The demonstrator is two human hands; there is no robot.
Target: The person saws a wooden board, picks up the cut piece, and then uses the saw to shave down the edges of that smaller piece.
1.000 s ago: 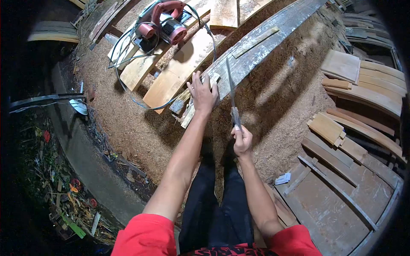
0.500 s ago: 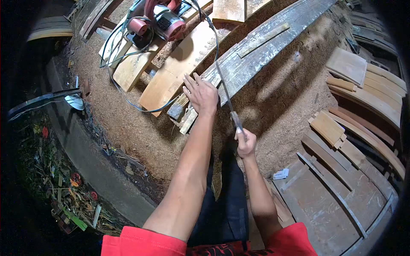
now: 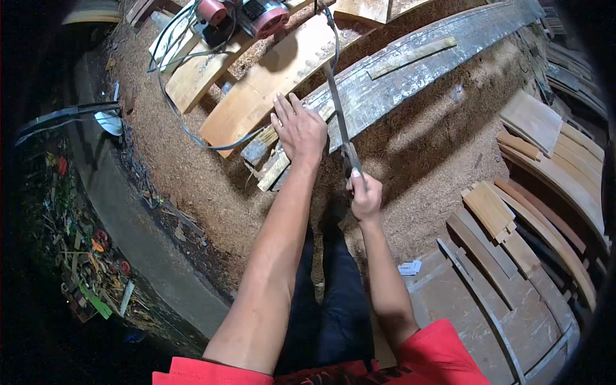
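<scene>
My left hand (image 3: 303, 133) lies flat with fingers spread, pressing on the near end of a long, weathered grey board (image 3: 410, 74). My right hand (image 3: 364, 196) is closed around the handle end of a long, narrow, dark flat-bladed hand tool (image 3: 338, 106). Its blade points away from me and crosses the board just right of my left hand. A loose thin strip of wood (image 3: 412, 58) rests on top of the board farther along. Close to my left fingertips is a pale, smooth plank (image 3: 240, 115).
A red power tool (image 3: 263, 18) with a looped cable (image 3: 168, 101) sits on planks at the upper left. Sawdust (image 3: 179, 167) covers the ground. Cut wood pieces (image 3: 489, 210) and a brown panel (image 3: 449, 308) lie at right. A concrete edge (image 3: 138, 237) runs along the left.
The view has shifted, moving the planks upward in it. The blade reaches farther forward over the board and shows more of its flat side. My left hand stays on the board.
</scene>
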